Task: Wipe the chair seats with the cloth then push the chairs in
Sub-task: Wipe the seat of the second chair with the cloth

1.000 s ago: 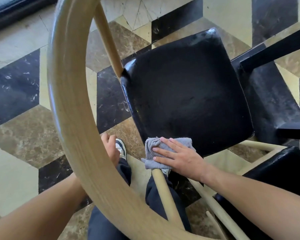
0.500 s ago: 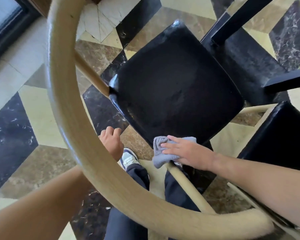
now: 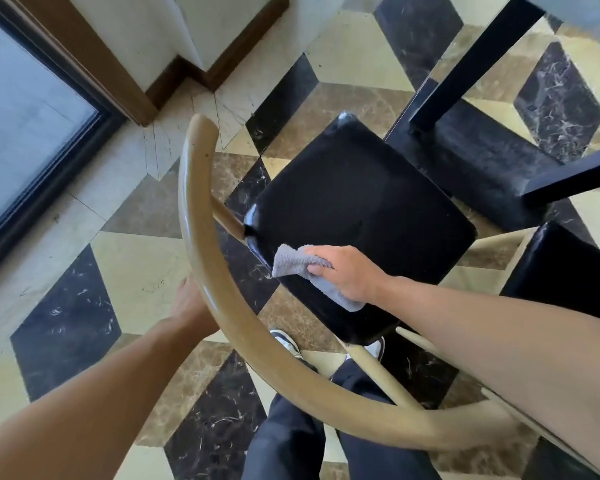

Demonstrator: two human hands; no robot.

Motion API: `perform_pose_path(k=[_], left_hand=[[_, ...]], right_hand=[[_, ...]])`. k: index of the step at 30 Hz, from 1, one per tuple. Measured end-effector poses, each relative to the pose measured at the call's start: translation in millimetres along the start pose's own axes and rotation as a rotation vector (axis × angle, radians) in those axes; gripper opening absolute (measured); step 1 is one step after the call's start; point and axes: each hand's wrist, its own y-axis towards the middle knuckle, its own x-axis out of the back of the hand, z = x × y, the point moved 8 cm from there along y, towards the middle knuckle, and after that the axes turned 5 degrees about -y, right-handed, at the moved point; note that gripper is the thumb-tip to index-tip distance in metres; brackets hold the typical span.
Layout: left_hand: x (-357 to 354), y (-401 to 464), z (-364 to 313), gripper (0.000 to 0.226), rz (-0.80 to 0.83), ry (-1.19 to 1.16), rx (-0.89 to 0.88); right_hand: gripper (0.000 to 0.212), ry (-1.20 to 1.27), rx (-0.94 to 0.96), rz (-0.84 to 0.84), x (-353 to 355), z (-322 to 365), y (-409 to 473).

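A chair with a black padded seat point(image 3: 364, 216) and a curved pale wooden backrest point(image 3: 201, 244) stands right below me. My right hand point(image 3: 343, 271) grips a grey cloth point(image 3: 291, 263) and presses it on the seat's near left corner. My left hand point(image 3: 189, 304) is behind the backrest rail, holding it from the outer side; its fingers are mostly hidden by the rail. A second chair's black seat point(image 3: 565, 271) shows at the right, partly covered by my right forearm.
A black table base point(image 3: 478, 168) with a dark post point(image 3: 475, 60) stands just beyond the chair. A dark-framed glass door point(image 3: 32, 126) and brown skirting point(image 3: 160, 88) lie at the left. My legs and shoes point(image 3: 288, 344) are under the backrest on the patterned marble floor.
My right hand has slid the cloth from the seat's rear edge up onto the seat's left corner. The view has pulled back and turned, so the backrest looks smaller.
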Motion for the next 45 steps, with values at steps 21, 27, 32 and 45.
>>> perform_pose_path(k=[21, 27, 32, 45], left_hand=[[193.6, -80.9, -44.4, 0.052, -0.336, -0.023, 0.102], [239.2, -91.0, -104.7, 0.049, -0.420, 0.037, 0.028], [233.1, -96.9, -188.2, 0.040, -0.427, 0.129, -0.172], [120.2, -2.6, -248.0, 0.048, -0.126, 0.269, -0.351]], right_hand=[[0.024, 0.539, -0.073, -0.363, 94.1, 123.9, -36.7], [0.020, 0.608, -0.148, -0.444, 122.7, 107.4, -69.0], [0.016, 0.670, -0.243, -0.541, 140.7, 75.0, -104.9], [0.020, 0.589, -0.751, -0.729, 121.0, -69.2, -130.0]])
